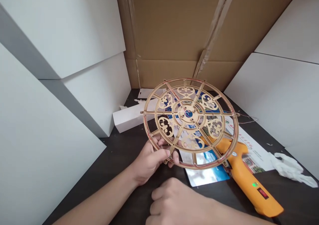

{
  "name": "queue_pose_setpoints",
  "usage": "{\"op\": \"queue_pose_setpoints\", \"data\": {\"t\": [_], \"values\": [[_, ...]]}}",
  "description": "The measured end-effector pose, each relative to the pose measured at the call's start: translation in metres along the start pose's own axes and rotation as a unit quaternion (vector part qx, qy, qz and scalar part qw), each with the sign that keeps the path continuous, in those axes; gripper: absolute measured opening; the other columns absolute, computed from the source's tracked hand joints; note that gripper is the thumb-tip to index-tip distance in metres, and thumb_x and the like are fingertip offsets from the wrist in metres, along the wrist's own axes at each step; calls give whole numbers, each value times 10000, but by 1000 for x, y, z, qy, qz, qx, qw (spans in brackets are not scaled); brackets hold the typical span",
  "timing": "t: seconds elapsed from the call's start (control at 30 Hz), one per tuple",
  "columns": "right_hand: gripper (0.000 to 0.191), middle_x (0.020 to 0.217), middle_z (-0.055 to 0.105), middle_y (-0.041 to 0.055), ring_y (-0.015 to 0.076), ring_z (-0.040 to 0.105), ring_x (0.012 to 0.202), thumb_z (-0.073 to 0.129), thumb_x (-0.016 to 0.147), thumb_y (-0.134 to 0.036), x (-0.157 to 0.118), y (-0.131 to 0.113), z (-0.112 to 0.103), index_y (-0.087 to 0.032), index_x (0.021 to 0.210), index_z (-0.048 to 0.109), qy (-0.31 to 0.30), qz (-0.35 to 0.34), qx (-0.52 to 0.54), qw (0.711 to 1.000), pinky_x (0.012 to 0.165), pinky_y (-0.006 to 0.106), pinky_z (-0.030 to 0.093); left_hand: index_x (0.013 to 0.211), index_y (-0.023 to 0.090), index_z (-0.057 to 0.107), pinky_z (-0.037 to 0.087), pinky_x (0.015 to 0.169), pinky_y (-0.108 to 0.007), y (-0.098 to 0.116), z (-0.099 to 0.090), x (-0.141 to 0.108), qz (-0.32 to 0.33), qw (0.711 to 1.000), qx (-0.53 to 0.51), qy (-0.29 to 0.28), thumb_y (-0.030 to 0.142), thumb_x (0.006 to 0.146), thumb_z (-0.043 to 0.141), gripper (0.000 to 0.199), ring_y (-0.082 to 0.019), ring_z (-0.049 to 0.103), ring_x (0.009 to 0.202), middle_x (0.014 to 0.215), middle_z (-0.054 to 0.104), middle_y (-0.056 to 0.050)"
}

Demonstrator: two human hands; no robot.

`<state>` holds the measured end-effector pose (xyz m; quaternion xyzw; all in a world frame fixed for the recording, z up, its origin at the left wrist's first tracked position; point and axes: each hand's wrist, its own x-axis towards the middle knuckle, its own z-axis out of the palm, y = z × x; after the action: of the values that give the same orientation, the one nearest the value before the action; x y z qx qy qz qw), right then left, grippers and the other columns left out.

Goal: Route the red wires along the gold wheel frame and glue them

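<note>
My left hand [151, 160] grips the near left rim of a round, gold-coloured openwork frame [193, 153], with the thumb on top and fingers underneath. The frame is tilted, with spokes, scroll ornaments and a hub with holes. Reddish wire runs along its rim and some spokes, and a thin wire loops near the hub. My right hand [171, 201] is closed below the frame, apart from it, knuckles up; whatever its fingers may hold is hidden. An orange glue gun [245, 177] with a lit green light and a red switch lies at the right, its front end under the frame.
Printed sheets [206, 177] lie on the dark table [119, 178] under the frame. A white box [128, 118] sits behind to the left, and crumpled tissue [287, 167] lies at the right. White boxes [92, 95] wall both sides; cardboard [171, 26] stands at the back.
</note>
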<state>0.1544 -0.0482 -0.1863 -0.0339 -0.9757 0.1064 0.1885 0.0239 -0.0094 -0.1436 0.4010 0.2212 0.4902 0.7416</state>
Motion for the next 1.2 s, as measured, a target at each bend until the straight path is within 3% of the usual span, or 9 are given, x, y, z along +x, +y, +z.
{"op": "queue_pose_setpoints", "data": {"t": [0.17,0.27,0.33,0.53,0.73,1.2], "values": [[337,535,510,-76,141,389,522,834,789,-232,0,0,-2,-196,660,525,2,0,-5,1000,403,284,182,911,133,619,360,538,-197,2,-1,0,-38,997,-63,5,185,766,723,186,-48,479,532,697,553,26],[391,517,534,-67,144,410,506,765,876,-376,1,-6,-5,-203,608,539,25,18,-20,999,396,302,153,895,144,601,327,549,-183,1,-2,0,-45,995,-85,26,145,800,726,157,-14,333,473,576,440,81],[458,491,540,-62,148,418,492,725,892,-453,3,-10,-8,-208,559,528,31,45,-30,998,401,318,142,903,146,599,323,556,-190,1,-2,0,-40,996,-79,20,143,816,736,162,-12,314,469,564,430,87],[424,496,570,-61,142,403,491,702,897,-400,5,-14,-13,-204,556,545,11,57,-15,998,425,309,177,1232,212,608,310,560,-200,2,-2,-2,-22,999,-39,6,183,871,739,385,-12,408,516,720,518,59],[417,494,563,-52,149,395,487,688,920,-394,6,-11,-14,-204,570,567,7,37,-16,999,436,312,226,1269,256,611,347,580,-176,-1,-4,-3,-27,1000,-12,3,205,878,743,415,2,500,574,923,577,14],[412,521,586,-47,150,438,498,667,937,-399,6,-11,-18,-200,584,594,-10,54,1,998,417,312,222,1334,310,616,384,570,-166,-2,-3,0,-30,999,-10,31,218,902,716,453,-8,485,558,882,589,24]]}}
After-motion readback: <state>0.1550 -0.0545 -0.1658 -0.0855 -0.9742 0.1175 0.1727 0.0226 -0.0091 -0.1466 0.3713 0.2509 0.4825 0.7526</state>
